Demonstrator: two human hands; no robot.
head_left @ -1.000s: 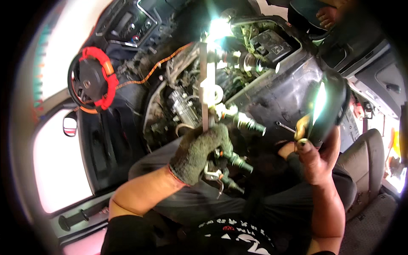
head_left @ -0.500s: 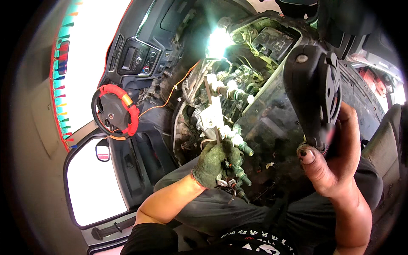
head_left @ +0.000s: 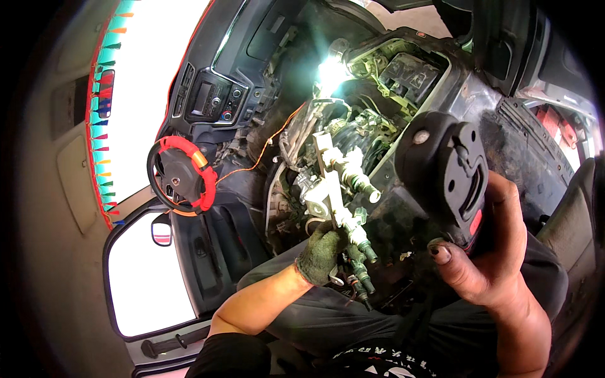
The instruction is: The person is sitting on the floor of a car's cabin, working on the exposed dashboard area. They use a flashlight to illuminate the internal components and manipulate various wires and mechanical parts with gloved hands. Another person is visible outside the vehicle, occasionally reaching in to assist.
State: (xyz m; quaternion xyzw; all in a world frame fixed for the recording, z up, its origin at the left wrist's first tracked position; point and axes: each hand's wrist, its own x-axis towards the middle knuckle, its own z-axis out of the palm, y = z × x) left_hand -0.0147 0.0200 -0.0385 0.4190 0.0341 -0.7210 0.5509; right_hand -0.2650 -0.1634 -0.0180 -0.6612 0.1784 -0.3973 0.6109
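My left hand, in a dark, dirty glove, is closed around the lower end of a metal fuel rail. Several injectors stick out of the rail toward the right, and the glove hides part of the lower ones. In my bare right hand is a bulky black hand-held work light with a slotted plate and a red patch on its side. Thumb and fingers grip its lower end. The light stands to the right of the rail, apart from it.
Beyond the rail lies the open engine bay with hoses and a black battery. A bright lamp shines at its edge. To the left are the steering wheel with red wrapping, an orange wire and the door.
The work light has tilted and come lower and left, showing more of its slotted plate. The fuel rail has shifted slightly right in view and looks less brightly lit. Both grips stay the same.
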